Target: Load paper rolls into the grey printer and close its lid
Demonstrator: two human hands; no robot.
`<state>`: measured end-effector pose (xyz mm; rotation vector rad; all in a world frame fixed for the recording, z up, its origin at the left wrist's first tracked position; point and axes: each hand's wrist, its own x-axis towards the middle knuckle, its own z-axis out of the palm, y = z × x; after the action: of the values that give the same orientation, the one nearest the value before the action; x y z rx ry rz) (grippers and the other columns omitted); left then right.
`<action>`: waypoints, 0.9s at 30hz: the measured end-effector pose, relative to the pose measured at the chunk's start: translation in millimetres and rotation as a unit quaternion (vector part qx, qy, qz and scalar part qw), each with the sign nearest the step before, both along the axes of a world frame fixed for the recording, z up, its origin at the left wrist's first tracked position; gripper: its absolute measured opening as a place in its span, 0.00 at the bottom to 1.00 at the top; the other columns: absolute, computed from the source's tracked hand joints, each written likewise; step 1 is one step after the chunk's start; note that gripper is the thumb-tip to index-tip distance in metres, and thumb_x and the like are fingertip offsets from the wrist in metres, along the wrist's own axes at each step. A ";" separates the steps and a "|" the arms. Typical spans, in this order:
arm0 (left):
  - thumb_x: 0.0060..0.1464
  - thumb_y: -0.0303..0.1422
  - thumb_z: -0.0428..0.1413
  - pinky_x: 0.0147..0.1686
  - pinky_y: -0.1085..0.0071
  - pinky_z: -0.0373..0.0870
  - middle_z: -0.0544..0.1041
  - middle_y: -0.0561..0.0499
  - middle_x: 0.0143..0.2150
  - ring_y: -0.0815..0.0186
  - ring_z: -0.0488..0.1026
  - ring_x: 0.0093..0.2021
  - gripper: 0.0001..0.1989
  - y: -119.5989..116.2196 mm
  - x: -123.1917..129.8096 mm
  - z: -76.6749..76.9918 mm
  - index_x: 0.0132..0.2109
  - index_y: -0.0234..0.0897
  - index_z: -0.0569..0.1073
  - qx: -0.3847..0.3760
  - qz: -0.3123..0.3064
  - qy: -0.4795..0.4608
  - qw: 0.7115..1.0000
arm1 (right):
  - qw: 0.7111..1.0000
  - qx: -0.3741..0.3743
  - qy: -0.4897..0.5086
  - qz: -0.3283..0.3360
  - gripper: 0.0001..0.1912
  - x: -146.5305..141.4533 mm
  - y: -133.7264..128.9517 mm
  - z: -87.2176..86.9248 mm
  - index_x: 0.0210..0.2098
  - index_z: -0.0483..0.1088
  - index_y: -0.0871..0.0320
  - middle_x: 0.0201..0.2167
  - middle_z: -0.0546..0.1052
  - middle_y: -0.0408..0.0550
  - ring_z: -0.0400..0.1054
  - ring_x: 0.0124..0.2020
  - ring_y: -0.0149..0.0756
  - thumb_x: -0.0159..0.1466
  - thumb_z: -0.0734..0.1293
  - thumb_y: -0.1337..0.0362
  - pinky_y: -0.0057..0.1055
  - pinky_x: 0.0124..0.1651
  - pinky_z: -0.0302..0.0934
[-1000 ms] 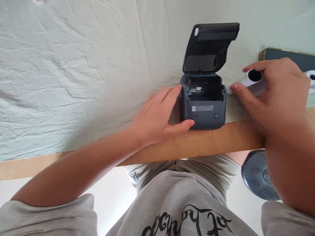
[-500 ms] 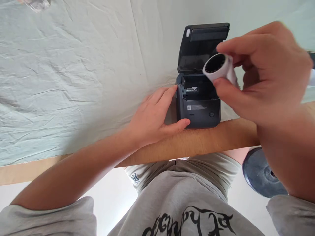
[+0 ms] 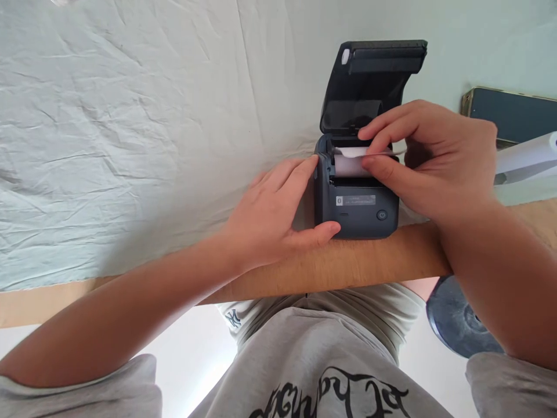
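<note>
A dark label printer (image 3: 363, 223) stands near the front edge of the table with its lid (image 3: 369, 87) tipped up and back. In its bay lies a white paper roll (image 3: 350, 166), partly covered by my right hand (image 3: 439, 154). The fingers of that hand pinch the loose end of the paper at the top of the roll. My left hand (image 3: 278, 209) rests with fingers spread against the printer's left side, its thumb at the front corner.
Another white roll (image 3: 528, 154) lies at the right, beside a dark flat box (image 3: 513, 113). Pale wrinkled cloth (image 3: 152, 128) covers the table, leaving a wooden front edge (image 3: 348, 261) bare. A round black base (image 3: 461, 319) shows below the table.
My right hand has lowered the paper roll from above the printer into its bay and now pinches the paper's end. My left hand stays at the printer's side.
</note>
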<state>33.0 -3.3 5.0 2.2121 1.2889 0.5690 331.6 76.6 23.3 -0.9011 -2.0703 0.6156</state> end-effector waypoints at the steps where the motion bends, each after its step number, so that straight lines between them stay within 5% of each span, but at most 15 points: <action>1: 0.80 0.67 0.61 0.87 0.38 0.78 0.76 0.31 0.88 0.33 0.76 0.87 0.52 -0.6 -0.9 -0.7 0.91 0.35 0.67 0.003 0.002 0.000 1.000 | 1.000 0.007 0.002 0.013 0.05 0.9 -0.9 1.1 0.43 0.87 0.50 0.52 0.92 0.47 0.89 0.52 0.40 0.77 0.83 0.62 0.44 0.63 0.89; 7: 0.85 0.68 0.58 0.88 0.39 0.78 0.72 0.35 0.92 0.36 0.73 0.90 0.51 -0.9 -5.1 -3.6 0.96 0.44 0.62 0.037 -0.032 -0.033 0.998 | 0.992 0.043 -0.017 0.115 0.04 8.9 -2.3 1.1 0.47 0.88 0.47 0.53 0.90 0.46 0.84 0.48 0.33 0.82 0.80 0.58 0.37 0.51 0.82; 10: 0.86 0.68 0.58 0.89 0.35 0.77 0.68 0.37 0.94 0.36 0.70 0.93 0.42 2.4 -7.3 -4.4 0.93 0.57 0.68 0.059 -0.081 -0.040 0.994 | 0.988 0.079 -0.046 0.123 0.10 8.2 -0.4 -1.8 0.47 0.88 0.47 0.51 0.88 0.46 0.81 0.47 0.35 0.84 0.76 0.54 0.42 0.54 0.80; 14: 0.86 0.63 0.63 0.87 0.32 0.78 0.66 0.36 0.95 0.36 0.71 0.92 0.37 6.2 -11.0 -7.1 0.91 0.62 0.73 0.084 -0.116 -0.043 0.989 | 0.988 0.082 -0.024 0.132 0.22 3.1 -1.8 -4.7 0.46 0.89 0.48 0.48 0.87 0.49 0.80 0.45 0.38 0.89 0.70 0.45 0.44 0.52 0.80; 19: 0.81 0.56 0.73 0.83 0.28 0.80 0.62 0.37 0.97 0.28 0.71 0.91 0.38 4.6 -14.5 -8.2 0.89 0.64 0.76 0.114 -0.130 -0.027 0.985 | 0.991 0.109 0.081 -0.018 0.24 -2.4 -5.6 -13.0 0.46 0.86 0.51 0.46 0.85 0.50 0.83 0.50 0.42 0.90 0.68 0.44 0.45 0.55 0.79; 23: 0.78 0.54 0.76 0.84 0.25 0.78 0.57 0.38 0.98 0.26 0.69 0.93 0.39 1.5 -14.3 -5.2 0.88 0.69 0.74 0.107 -0.139 0.008 0.984 | 0.993 0.052 0.041 -0.096 0.13 0.1 -3.4 -17.9 0.60 0.79 0.48 0.62 0.84 0.50 0.83 0.64 0.46 0.81 0.70 0.53 0.46 0.62 0.77; 27: 0.73 0.53 0.82 0.84 0.23 0.76 0.58 0.37 0.98 0.26 0.66 0.94 0.43 -1.0 -8.4 -4.8 0.86 0.71 0.76 0.104 -0.128 0.034 0.986 | 0.994 -0.048 0.006 -0.094 0.34 0.1 -1.3 -14.0 0.76 0.62 0.42 0.86 0.73 0.47 0.72 0.89 0.50 0.72 0.68 0.55 0.52 0.79 0.75</action>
<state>24.6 -4.3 0.2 2.5399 0.9918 0.5527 331.7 75.3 9.3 -1.1307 -1.9315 0.6207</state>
